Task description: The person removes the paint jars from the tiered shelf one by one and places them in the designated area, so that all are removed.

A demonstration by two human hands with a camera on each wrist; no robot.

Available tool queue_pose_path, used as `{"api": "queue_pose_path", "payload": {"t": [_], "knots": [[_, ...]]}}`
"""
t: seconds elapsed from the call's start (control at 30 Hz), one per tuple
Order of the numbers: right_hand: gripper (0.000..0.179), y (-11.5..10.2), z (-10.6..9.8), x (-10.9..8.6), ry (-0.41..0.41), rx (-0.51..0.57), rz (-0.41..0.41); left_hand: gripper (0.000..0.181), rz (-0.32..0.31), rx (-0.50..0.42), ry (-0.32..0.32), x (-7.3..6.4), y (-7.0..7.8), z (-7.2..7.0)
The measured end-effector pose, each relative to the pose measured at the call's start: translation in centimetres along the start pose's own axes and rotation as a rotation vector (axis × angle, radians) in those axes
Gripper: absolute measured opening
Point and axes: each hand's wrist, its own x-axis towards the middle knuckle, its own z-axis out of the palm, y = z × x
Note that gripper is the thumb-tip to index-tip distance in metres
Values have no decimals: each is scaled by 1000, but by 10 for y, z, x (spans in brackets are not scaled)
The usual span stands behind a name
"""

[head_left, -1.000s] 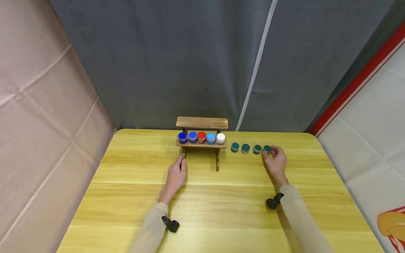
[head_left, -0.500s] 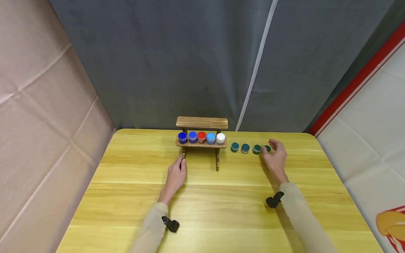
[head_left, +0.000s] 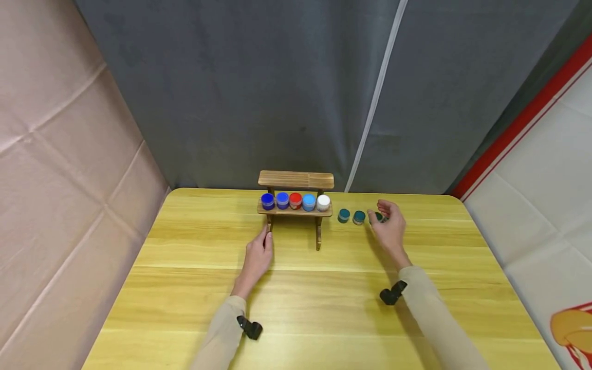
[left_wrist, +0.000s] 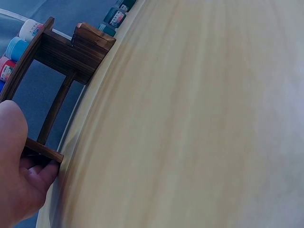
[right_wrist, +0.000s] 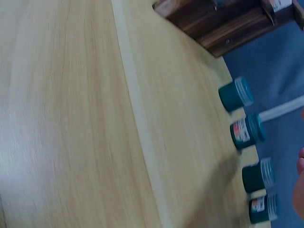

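Observation:
A two-tier wooden rack [head_left: 296, 179] stands at the back of the table in the head view. Its lower shelf carries a row of small paint jars with dark blue, blue, red [head_left: 295, 201], light blue and white [head_left: 323, 203] lids. My left hand [left_wrist: 21, 175] grips the foot of the rack's left leg between thumb and fingers. Right of the rack, several green paint jars [right_wrist: 248, 130] stand in a line on the table. My right hand [head_left: 390, 229] is over the right end of that line, thumb and fingers spread around a green jar [head_left: 378, 217]; it hides the last one.
The yellow wood-grain table [head_left: 305, 303] ends at a grey curtain [head_left: 240, 103] close behind the rack. A pale cloth wall [head_left: 69, 180] flanks the left side, and a white panel with a red border [head_left: 546, 216] the right.
My right hand has lifted its fingers off the rightmost green jar and shifted left to the neighbouring one. The left hand and the rack stay where they were.

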Motion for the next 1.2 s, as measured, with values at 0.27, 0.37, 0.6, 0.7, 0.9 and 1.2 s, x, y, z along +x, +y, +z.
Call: {"api": "queue_pose_path", "payload": {"t": [0.27, 0.37, 0.6, 0.7, 0.9, 1.2], "knots": [[42, -20, 11, -5, -52, 49, -21, 48, -4, -2, 2, 0, 0, 0], [41, -26, 15, -7, -70, 60, -46, 48, -2, 2, 6, 0, 0, 0], [41, -43, 24, -12, -102, 90, -63, 49, -14, -1, -6, 0, 0, 0], [41, -50, 27, -15, -114, 101, -78, 49, -12, 6, 0, -1, 0, 0], [42, -65, 33, -21, -151, 106, -102, 48, 12, 7, 19, -1, 0, 1], [42, -80, 45, -28, -190, 139, -122, 49, 7, 0, 19, -1, 1, 1]]}}
